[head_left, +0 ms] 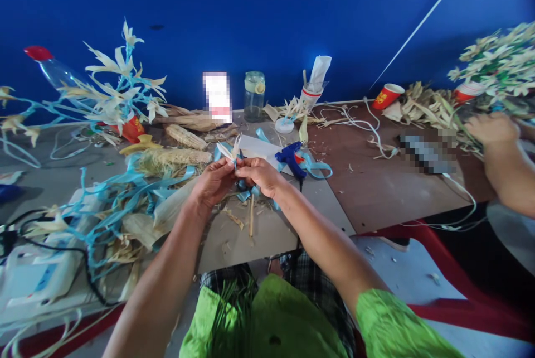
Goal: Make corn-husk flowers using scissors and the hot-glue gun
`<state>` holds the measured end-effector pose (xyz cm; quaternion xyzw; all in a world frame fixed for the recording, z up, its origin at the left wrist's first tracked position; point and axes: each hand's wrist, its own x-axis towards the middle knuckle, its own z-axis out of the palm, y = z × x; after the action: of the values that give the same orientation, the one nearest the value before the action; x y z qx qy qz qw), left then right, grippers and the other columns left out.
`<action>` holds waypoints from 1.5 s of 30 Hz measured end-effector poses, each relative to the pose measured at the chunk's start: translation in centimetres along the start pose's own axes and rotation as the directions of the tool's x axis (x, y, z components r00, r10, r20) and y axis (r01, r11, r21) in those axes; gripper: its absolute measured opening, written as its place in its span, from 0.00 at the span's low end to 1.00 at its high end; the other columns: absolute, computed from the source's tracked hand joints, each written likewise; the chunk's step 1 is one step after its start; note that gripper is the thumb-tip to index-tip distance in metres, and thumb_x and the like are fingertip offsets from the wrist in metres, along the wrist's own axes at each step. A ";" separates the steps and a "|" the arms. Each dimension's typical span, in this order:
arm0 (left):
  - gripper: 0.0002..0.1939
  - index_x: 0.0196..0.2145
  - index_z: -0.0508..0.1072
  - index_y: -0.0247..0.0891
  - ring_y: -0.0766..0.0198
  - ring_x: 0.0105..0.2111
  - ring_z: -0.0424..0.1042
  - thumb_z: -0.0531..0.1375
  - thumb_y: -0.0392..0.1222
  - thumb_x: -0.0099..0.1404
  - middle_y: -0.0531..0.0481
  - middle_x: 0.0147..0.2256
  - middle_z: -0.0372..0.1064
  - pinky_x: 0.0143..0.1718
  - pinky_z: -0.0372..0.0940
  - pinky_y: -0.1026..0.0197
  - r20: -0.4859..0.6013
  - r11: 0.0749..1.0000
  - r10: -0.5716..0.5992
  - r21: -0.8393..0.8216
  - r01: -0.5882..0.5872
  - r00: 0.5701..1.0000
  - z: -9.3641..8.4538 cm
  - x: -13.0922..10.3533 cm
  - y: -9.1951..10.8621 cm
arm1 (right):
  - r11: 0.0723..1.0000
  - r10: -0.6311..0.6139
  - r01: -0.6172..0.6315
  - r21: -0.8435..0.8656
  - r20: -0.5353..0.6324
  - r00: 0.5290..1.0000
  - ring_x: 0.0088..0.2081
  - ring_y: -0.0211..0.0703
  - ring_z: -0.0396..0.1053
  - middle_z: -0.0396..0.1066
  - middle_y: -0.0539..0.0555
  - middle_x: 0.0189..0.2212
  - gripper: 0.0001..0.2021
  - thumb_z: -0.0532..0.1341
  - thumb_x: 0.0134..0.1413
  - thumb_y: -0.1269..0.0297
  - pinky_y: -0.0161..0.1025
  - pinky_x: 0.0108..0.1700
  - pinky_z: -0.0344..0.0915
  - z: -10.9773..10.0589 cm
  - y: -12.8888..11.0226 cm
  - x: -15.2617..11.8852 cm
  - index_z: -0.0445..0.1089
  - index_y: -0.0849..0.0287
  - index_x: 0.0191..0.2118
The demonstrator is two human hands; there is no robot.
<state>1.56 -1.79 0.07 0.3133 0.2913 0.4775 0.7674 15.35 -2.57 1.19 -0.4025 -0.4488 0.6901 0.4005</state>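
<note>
Between the fingertips of both my hands is a small husk flower with pale, pointed petals standing upward. My left hand pinches its base from the left, and my right hand closes on it from the right; the exact grip is partly hidden by the fingers. Just right of my right hand lies a blue glue gun on the table, with light-blue ribbon beside it. A white sheet lies behind my hands. Left of them are a corn cob and a tangle of blue strips.
Husk flowers on blue stems stand in a red cup at left. A glass jar stands by the blue wall. White cables cross the brown board. At right, another person's hand is near dry husks and a red paper cup.
</note>
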 end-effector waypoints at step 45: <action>0.11 0.26 0.72 0.29 0.78 0.17 0.53 0.68 0.37 0.46 0.51 0.24 0.65 0.20 0.51 0.68 -0.018 0.980 -0.052 0.190 0.055 0.998 0.2 0.0 0.4 | 0.872 -0.322 0.268 -0.409 -0.067 0.945 0.25 0.32 0.57 0.64 0.46 0.21 0.14 0.63 0.44 0.54 0.30 0.29 0.53 -2.3 0.1 0.9 0.69 0.62 0.26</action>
<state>1.46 -1.62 0.50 0.3742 0.3490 0.4287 0.7446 17.15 -1.06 0.31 -0.4466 -0.6070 0.4877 0.4407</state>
